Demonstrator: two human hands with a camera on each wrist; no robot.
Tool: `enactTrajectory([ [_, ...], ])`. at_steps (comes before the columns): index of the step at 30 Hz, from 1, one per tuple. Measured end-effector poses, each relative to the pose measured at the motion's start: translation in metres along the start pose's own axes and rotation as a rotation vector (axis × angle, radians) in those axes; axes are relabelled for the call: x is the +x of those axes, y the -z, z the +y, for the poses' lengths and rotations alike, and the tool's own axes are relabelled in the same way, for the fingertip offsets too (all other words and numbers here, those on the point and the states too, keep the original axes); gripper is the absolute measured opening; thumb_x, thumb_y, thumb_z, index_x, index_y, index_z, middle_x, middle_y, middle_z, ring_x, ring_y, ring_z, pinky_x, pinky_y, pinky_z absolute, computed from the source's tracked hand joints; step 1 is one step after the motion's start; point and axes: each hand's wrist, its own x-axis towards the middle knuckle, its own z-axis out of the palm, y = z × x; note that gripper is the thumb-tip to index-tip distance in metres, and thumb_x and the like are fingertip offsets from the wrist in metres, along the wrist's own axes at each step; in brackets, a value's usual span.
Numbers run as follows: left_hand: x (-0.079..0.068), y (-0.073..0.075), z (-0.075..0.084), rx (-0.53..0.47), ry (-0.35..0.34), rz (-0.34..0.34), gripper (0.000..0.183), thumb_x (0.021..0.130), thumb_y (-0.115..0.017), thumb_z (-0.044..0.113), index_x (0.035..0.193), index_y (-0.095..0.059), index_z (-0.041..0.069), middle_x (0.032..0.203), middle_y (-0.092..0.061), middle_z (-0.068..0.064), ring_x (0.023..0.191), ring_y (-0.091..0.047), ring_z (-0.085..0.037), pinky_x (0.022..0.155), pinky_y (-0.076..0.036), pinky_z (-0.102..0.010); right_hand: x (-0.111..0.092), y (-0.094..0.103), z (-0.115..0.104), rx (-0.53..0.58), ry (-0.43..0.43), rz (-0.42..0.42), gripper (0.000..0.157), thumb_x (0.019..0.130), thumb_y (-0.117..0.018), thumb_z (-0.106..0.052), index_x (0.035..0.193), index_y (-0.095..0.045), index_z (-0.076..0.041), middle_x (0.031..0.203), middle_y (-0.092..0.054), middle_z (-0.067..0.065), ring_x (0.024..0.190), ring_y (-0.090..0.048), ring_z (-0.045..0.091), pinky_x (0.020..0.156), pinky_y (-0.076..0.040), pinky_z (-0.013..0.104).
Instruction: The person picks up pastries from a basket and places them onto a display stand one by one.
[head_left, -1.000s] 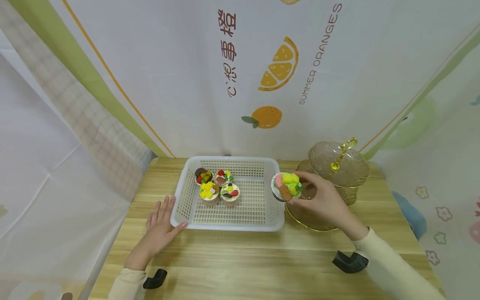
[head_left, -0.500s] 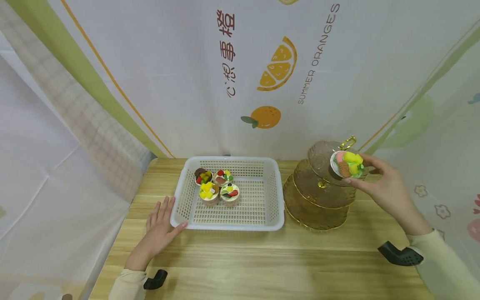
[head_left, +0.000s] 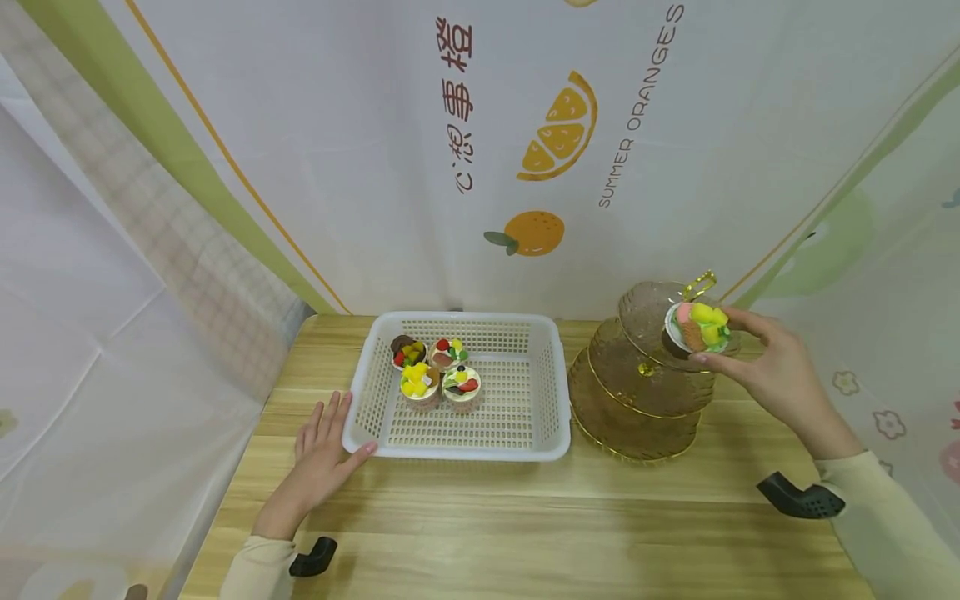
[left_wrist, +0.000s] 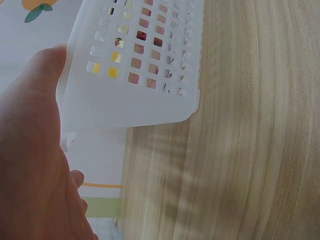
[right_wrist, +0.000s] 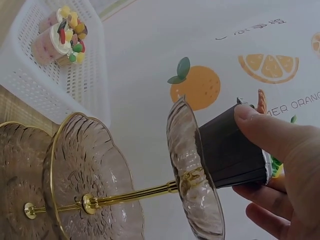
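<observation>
My right hand [head_left: 783, 387] pinches a toy cupcake [head_left: 699, 327] in a dark cup, topped with yellow, pink, brown and green pieces. It is at the top tier of a three-tier stand [head_left: 637, 429] of clear brownish plates with gold rims. From the right wrist side, the black cup [right_wrist: 227, 150] has its base against the top plate [right_wrist: 182, 150], thumb and fingers on either side. My left hand [head_left: 318, 458] lies at the near left corner of a white plastic basket [head_left: 465, 456], thumb on the rim [left_wrist: 67, 95] and fingers extended beside it.
Several more toy cupcakes [head_left: 461, 387] stand together in the basket's left half. Stand and basket are side by side on a wood-grain table [head_left: 525, 533]. A printed cloth [head_left: 337, 167] hangs behind the table. The stand's gold handle [head_left: 699, 286] rises just behind the held cupcake.
My right hand has carried the cupcake from the basket's right end, rightward and away, to the stand's top tier, staying there over the last half second. My left hand keeps its place.
</observation>
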Motion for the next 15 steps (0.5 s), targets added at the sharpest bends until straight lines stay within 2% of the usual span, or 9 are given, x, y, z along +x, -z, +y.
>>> enactTrajectory([
  [10, -0.0002, -0.0015, -0.0023, 0.013, 0.013, -0.009, 0.094, 0.095, -0.055, 0.054, 0.161, -0.001, 0.014, 0.167, 0.002, -0.021, 0.151, 0.007, -0.049, 0.111, 0.000, -0.076, 0.0028, -0.0033, 0.0059, -0.016, -0.010, -0.029, 0.087, 0.082, -0.080, -0.040, 0.150, -0.040, -0.003, 0.139, -0.051, 0.032, 0.133, -0.037, 0.057, 0.099, -0.029, 0.076],
  [15, 0.0006, -0.0015, -0.0022, 0.025, 0.007, -0.006, 0.094, 0.096, -0.054, 0.054, 0.161, 0.003, 0.017, 0.167, 0.002, -0.022, 0.151, 0.006, -0.049, 0.111, -0.001, -0.076, 0.0036, -0.0041, 0.0077, -0.029, -0.020, -0.040, 0.089, 0.082, -0.080, -0.042, 0.150, -0.039, -0.002, 0.139, -0.051, 0.032, 0.134, -0.037, 0.057, 0.099, -0.030, 0.075],
])
